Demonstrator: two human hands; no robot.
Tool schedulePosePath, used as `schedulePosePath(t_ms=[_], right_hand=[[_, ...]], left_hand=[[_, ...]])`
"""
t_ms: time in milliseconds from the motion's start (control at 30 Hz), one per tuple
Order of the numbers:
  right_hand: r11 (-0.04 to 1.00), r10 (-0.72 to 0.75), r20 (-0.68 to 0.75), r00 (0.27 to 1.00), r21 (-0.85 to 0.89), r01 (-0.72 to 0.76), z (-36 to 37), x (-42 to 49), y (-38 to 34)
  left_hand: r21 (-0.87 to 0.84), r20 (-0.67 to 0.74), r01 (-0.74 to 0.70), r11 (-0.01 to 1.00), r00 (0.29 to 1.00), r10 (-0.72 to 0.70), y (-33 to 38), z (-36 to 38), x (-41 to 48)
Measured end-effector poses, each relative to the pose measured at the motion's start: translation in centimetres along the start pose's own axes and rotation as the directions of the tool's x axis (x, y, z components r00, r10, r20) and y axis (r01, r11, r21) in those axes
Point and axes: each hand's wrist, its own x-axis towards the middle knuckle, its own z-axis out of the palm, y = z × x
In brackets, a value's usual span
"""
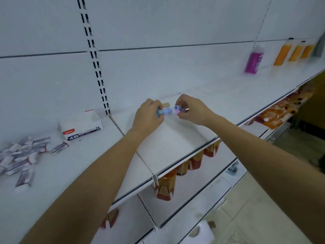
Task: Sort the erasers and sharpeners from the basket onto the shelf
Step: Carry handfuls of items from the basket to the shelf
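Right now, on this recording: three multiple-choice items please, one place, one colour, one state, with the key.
1. The loose erasers lie: A) on the shelf, left of the 4B box; B) on the lower shelf; C) in a basket.
2. The bottle at the far right is: A) green; B) magenta; C) black.
3. The left hand and right hand: A) both pinch small sharpeners; B) lie flat; C) hang idle.
Key: 1 A, the pile spreads beside the box; 2 B, its body is magenta; 3 A, fingers curl round coloured sharpeners over the shelf.
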Motion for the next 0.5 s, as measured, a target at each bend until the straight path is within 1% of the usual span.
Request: schedulePosePath(t_ms=[67,200,267,333,367,400,433,500], right_hand=[[0.998,-0.067,0.009,0.998,0.001,0.067,1.2,2.2,1.1],[0.982,-0.184,0.082,0.979,-0.029,0.187,3.0,4.7,3.8],[0.975,-0.221,0.052,0.974,0.006,0.221,3.3,5.3,5.2],[0.959,-0.275,0.038,0.961,0.078,0.271,3.3,5.5,5.7],[0.945,-0.319,0.059,0.946,0.098,0.312,3.3,5.6,5.7],[0.937,-0.347,0.103,0.932,0.086,0.339,3.5,5.6,5.6],[0.932,-0.361,0.151,0.920,0.039,0.359,3.8,5.6,5.5],[0.933,-0.333,0.206,0.920,-0.071,0.354,4.4,5.6,5.5]], left_hand=[[0.091,0.012,-0.042,0.995,0.999,0.041,-0.5,0.2,-0.3],[0.204,-0.088,-0.105,0.973,0.988,0.125,-1.1,0.5,-1.0],[0.255,-0.072,-0.103,0.961,0.990,0.125,-1.2,0.6,-0.7],[0.290,-0.005,-0.076,0.954,0.997,0.081,-1.3,0.8,-0.3],[0.299,0.021,-0.049,0.953,0.999,0.045,-1.4,0.9,-0.2],[0.299,0.048,-0.009,0.954,0.999,-0.006,-1.6,1.0,-0.2],[0.298,0.068,0.038,0.954,0.996,-0.061,-1.6,1.1,-0.2],[0.298,0.058,0.101,0.949,0.991,-0.124,-1.7,1.3,-0.4]])
